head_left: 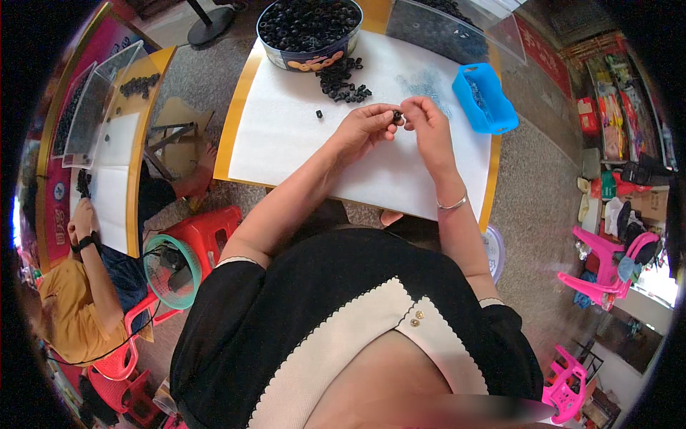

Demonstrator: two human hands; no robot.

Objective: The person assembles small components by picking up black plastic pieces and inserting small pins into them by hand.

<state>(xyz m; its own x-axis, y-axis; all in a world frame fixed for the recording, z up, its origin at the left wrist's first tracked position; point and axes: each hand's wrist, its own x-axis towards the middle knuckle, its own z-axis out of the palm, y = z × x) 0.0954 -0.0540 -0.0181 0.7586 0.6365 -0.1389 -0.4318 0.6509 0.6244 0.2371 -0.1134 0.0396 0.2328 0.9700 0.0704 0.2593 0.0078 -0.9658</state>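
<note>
Above the white sheet (286, 150), my left hand (366, 130) pinches a small black cylindrical part (397, 115) between thumb and fingertips. My right hand (431, 129) is right beside it, thumb and fingers pressed together near the part. Whatever those fingers may hold is too small to make out. Beyond my hands lies a loose heap of similar black parts (341, 82), and one single black part (319, 114) sits apart to its left. A round tub (307, 58) full of these parts stands at the far edge. To the right is a blue plastic tray (504, 118) with small clear pieces in it.
A clear plastic bin (436, 32) with dark parts stands at the back right. Small bluish pieces (429, 82) are scattered on the sheet near the tray. Leftward, another person's hand (82, 214) works at a second table (132, 207), near a green basket (171, 275).
</note>
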